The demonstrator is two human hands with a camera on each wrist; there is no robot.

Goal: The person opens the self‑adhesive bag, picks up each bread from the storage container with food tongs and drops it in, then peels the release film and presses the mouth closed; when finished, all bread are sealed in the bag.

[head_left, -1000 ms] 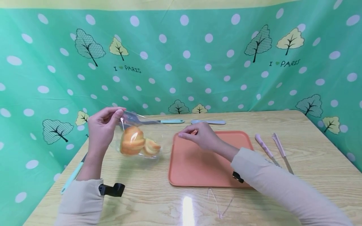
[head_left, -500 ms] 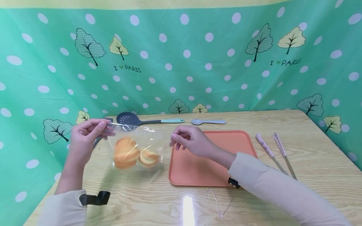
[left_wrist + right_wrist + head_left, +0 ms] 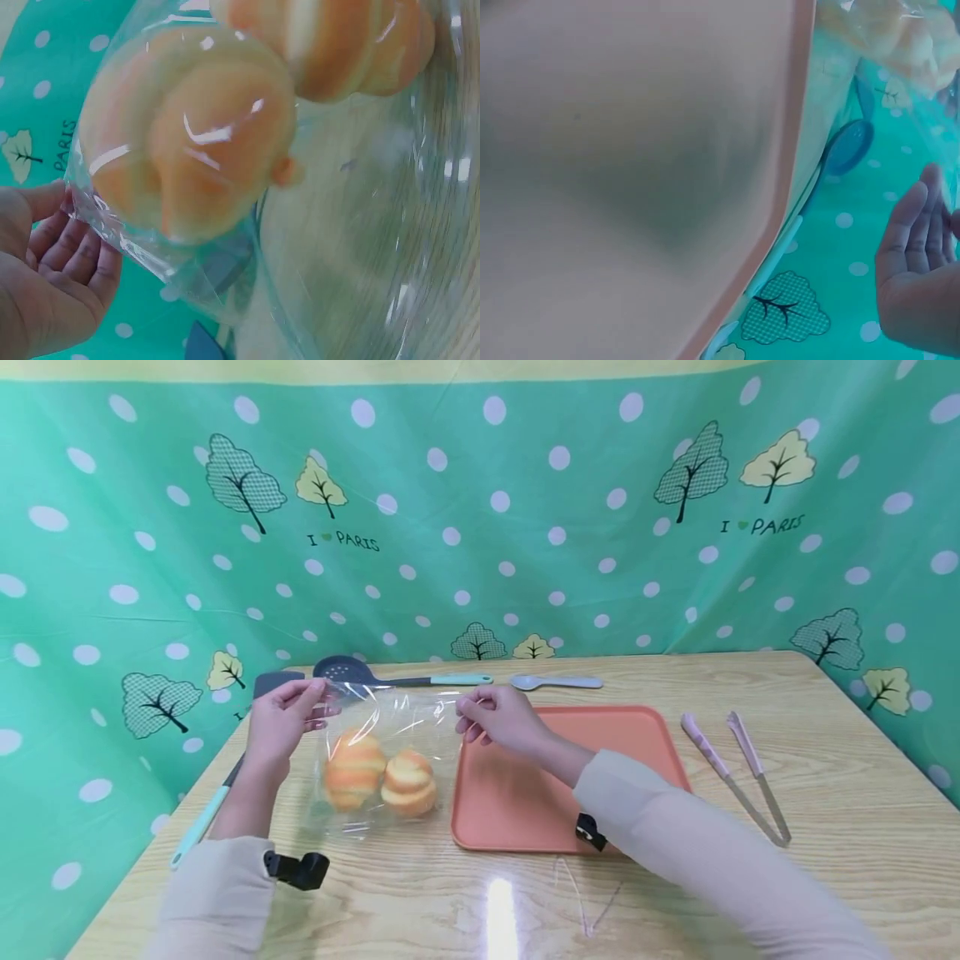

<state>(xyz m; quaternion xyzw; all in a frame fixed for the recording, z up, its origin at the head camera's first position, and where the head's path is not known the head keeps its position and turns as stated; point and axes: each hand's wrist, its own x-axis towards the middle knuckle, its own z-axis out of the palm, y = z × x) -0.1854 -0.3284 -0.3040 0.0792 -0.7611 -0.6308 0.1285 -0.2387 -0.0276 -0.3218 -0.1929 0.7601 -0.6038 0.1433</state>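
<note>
A clear plastic bag (image 3: 408,710) hangs upright over the left part of the table. Inside it sit two bread rolls, a larger orange-brown one (image 3: 352,778) and a smaller swirled one (image 3: 409,783). My left hand (image 3: 283,725) pinches the bag's upper left corner between thumb and index finger. At the upper right corner, my right hand (image 3: 498,718) pinches the film, so the top edge stretches between both hands. Close up in the left wrist view, a roll (image 3: 217,142) shows through the shiny film. Part of the right hand (image 3: 922,274) is cut off in the right wrist view.
An orange-pink tray (image 3: 510,818) lies under my right arm. To its right lie tongs (image 3: 708,756) with pink ends. Along the back are a dark skimmer (image 3: 341,672) and a pale blue spoon (image 3: 555,682); a turner (image 3: 277,683) lies at the left, partly behind my left arm.
My left hand moved left and down with the bag, then back right. The right hand shifted slightly and has come to the bag's right corner. The rolls swung and settled side by side.
</note>
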